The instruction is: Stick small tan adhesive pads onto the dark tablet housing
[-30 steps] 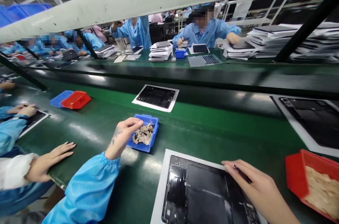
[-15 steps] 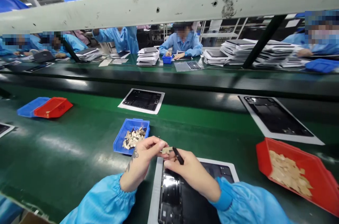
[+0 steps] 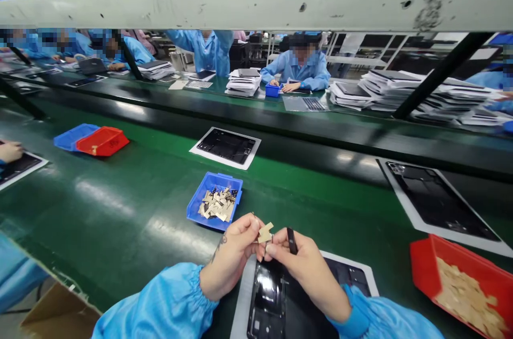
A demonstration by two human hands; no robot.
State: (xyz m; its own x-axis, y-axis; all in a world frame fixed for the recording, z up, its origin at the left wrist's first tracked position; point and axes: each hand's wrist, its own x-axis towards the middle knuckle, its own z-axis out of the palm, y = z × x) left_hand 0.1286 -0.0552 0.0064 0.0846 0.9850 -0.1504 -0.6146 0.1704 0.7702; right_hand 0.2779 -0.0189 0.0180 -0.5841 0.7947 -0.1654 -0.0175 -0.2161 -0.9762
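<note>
My left hand (image 3: 236, 251) pinches a small beige notched piece (image 3: 265, 232) between thumb and fingertips. In my right hand (image 3: 306, 264) is a slim black tool (image 3: 292, 241), its upper end sticking out past the fingers; its kind is not clear. The right thumb and fingertips meet close to the beige piece, and whether they touch it I cannot tell. Both hands are above a black device panel (image 3: 296, 301) on a white sheet, partly hidden by my right forearm. Beyond my left hand stands a blue bin (image 3: 196, 205) of similar beige and dark pieces.
To the right, a red bin (image 3: 425, 264) holds many beige pieces. More panels on sheets lie ahead (image 3: 227, 145) and to the right (image 3: 441, 197). Blue (image 3: 72, 137) and red (image 3: 105, 141) trays sit at left. A metal beam (image 3: 224, 5) crosses overhead; co-workers sit opposite.
The view has turned left, so the scene sits farther right. The beige piece has tilted in my left fingers, and the black tool stands more upright. A co-worker's hand now shows at far left.
</note>
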